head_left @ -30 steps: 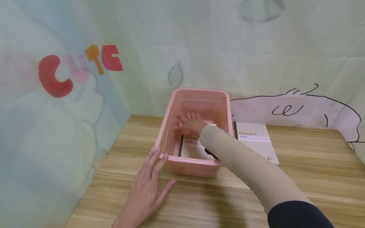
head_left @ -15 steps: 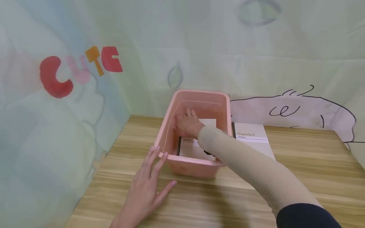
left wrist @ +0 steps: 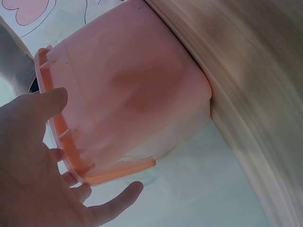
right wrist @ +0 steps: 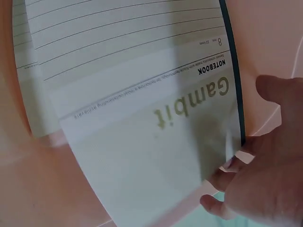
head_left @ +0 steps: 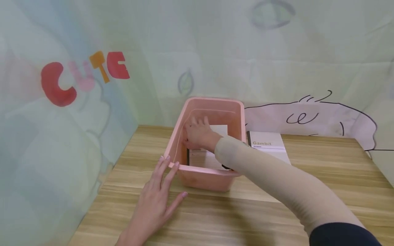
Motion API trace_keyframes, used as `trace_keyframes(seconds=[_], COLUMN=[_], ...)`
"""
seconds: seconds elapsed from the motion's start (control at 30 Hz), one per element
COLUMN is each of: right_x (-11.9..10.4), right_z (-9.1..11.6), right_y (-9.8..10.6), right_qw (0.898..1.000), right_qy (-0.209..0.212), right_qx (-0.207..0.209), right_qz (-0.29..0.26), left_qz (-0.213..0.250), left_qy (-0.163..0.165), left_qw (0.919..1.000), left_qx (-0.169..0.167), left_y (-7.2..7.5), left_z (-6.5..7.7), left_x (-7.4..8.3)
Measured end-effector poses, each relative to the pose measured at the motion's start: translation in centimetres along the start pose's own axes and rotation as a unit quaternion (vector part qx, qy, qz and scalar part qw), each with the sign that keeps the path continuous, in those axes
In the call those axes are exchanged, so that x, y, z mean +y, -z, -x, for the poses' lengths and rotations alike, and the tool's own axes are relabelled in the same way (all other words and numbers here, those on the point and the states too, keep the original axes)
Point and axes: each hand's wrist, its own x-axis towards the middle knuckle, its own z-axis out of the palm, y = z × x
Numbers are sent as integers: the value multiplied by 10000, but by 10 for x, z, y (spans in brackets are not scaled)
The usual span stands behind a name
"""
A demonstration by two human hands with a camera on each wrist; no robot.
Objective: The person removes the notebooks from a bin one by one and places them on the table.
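A pink plastic bin stands on the table with a white Gambit notebook inside it. Part of a second notebook shows beneath that one in the right wrist view. My right hand reaches into the bin, its fingertips at the dark-spined edge of the upper notebook near its top corner. The thumb stands apart from the cover. At the bin's near left corner, my left hand rests its extended fingers on the rim, its thumb spread away in the head view.
Another Gambit notebook lies on the wooden table to the right of the bin, partly hidden by my right sleeve. A printed backdrop rises closely behind the bin and along the left side.
My right hand has shifted left inside the bin, from spread over the notebook to its spine edge, uncovering more of the notebook's far end. My left hand stays at the rim.
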Motion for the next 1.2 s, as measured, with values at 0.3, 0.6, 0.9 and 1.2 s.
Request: trace_keyframes(seconds=[0.3,0.6,0.9,1.2], right_x=[2,3,8,29], right_z=[-13,-10,14,34], right_y=[-16,-13,34,93], right_qw=[9978,9969,9838,9719], right_qy=[-210,-80,18,-63], right_qx=[18,728,1779,2217], right_qz=[-624,-302,-200,-787], left_qz=[-44,-43,-6,61], left_qy=[62,154,189,430], left_qw=[9997,9993,9993,9981], left_qx=[-238,-347,-318,-428], left_y=[5,4,4,3], left_z=[0,2,2,-1], left_x=[0,2,2,5])
